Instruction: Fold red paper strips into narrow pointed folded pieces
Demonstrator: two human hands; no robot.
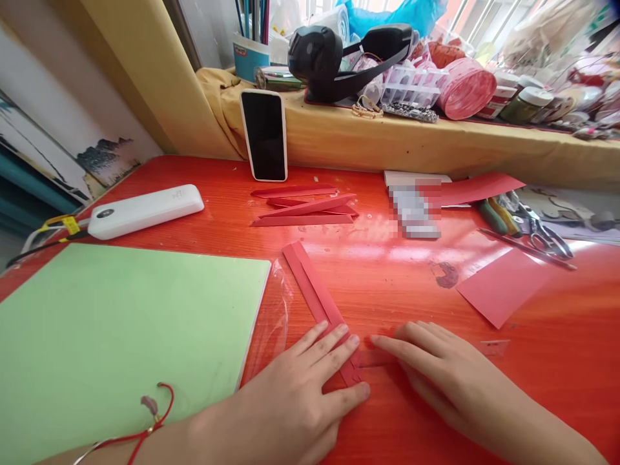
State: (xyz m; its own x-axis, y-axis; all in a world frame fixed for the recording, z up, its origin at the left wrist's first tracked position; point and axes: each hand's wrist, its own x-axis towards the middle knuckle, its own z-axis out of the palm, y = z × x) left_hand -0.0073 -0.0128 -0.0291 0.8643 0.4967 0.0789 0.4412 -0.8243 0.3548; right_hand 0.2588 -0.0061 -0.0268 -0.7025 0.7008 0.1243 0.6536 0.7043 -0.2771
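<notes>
A folded red paper strip [312, 281] lies slantwise on the red table, creased along its length. My left hand [310, 381] rests flat over its near end, fingers stretched out and thumb apart, covering part of the paper. To the right, my right hand [436, 365] is low over the table with its index finger extended toward the strip's near end. A small gap separates its fingertip from my left fingers, and nothing shows in it. Beyond the strip, several folded red paper strips [305, 220] lie in a loose group.
A green board [130, 316] covers the left side, with a white power bank [145, 211] behind it. A phone [264, 135] leans at the back. Rightward are a red paper sheet [506, 284], scissors [542, 232] and pliers [501, 216]. A cluttered ledge [349, 132] runs behind.
</notes>
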